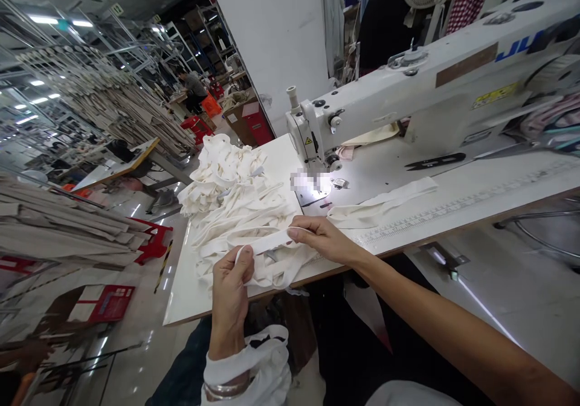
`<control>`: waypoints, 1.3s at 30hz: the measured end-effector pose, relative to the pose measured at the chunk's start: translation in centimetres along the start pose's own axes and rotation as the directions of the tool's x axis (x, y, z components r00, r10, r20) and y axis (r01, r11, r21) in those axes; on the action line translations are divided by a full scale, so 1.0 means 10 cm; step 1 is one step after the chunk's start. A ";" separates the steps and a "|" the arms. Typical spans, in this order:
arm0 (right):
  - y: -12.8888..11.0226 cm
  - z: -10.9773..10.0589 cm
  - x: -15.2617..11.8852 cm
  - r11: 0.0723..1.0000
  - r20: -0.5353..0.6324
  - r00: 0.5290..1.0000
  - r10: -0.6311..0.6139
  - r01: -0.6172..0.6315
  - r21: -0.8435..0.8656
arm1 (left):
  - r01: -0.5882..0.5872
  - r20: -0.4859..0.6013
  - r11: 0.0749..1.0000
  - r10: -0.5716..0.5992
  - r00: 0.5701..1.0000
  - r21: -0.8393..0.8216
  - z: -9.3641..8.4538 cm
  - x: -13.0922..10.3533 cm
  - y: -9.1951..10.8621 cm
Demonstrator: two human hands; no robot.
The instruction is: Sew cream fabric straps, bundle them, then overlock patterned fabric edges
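Loops of white fabric (pixel 272 370) circled the left wrist (pixel 226 341). Left hand (pixel 232 273) and right hand (pixel 319 235) pinched a white strip (pixel 272 243) stretched between them, over the front edge of the table (pixel 183 303), bare at its left corner. Heaped strips (pixel 231 176) crowded behind; a sewing machine (pixel 385 107) stood beyond, its pixelated needle area (pixel 310 181) hard to make out.
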State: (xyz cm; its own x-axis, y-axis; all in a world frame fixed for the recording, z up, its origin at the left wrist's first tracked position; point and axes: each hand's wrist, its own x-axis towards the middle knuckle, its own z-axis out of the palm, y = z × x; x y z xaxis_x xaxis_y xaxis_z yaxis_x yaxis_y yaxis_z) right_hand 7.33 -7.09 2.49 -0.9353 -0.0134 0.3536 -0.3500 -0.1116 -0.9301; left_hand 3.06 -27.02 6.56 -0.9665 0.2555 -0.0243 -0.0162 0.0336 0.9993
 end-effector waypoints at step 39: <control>-0.28 -1.01 -0.06 0.748 -0.186 0.982 0.015 -0.135 -0.650 | -0.154 0.110 0.945 0.127 0.986 0.288 1.01 0.63 -0.18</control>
State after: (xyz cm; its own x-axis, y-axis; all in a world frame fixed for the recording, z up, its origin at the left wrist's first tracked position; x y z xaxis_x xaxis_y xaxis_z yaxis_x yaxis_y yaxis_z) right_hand 8.29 3.27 3.85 -0.9339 0.1702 0.3145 -0.1694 0.5641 -0.8082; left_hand -0.47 -15.71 4.36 -0.9266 0.3624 0.1002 0.2074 0.2703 0.9402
